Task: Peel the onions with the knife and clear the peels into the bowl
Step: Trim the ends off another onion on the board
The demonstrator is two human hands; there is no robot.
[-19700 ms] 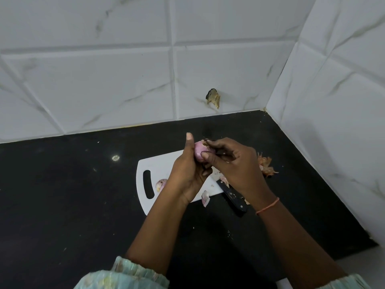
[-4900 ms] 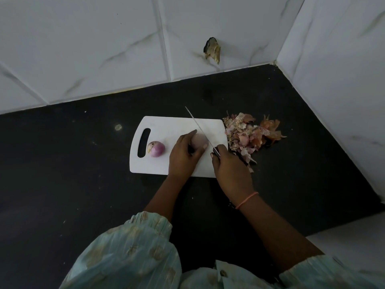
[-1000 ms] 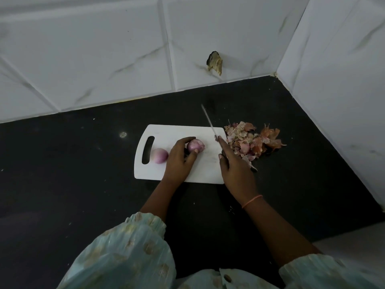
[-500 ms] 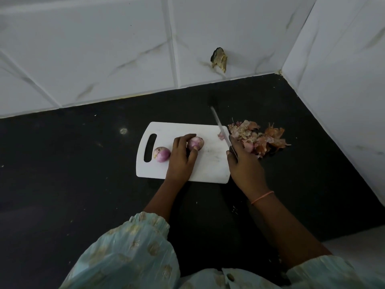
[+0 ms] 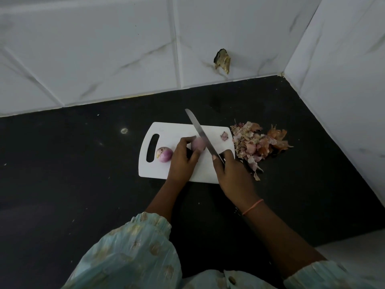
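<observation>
Head view: left hand (image 5: pixel 182 161) on the white cutting board (image 5: pixel 158 170), fingers (image 5: pixel 184 141) curled round a pale pink onion (image 5: pixel 198 144), pinning it near the board's middle; the onion's near side is hidden by the hand and its outline is blurred. Right hand (image 5: pixel 231 172) grips the knife (image 5: pixel 201 133), fingers wrapped tight on the handle, which is hidden entirely under the hand; forefinger lies along the blade's back. Blade is long, narrow, grey metal, tip pointing away and to the left, crossing just over the onion's right side; whether the edge touches it cannot be told. Second onion (image 5: pixel 165 154), rounder, purple with a pale patch, lies beside the board's slot handle, apart from the hand. Small pink scrap (image 5: pixel 224 136) near the board's far right corner. Heap of papery pink and brown peels (image 5: pixel 256 142) on the black worktop (image 5: pixel 73 174) just right of the board. Thin orange band (image 5: pixel 253 207) on right wrist. Pale patterned sleeves (image 5: pixel 133 251) cut off at the bottom edge.
</observation>
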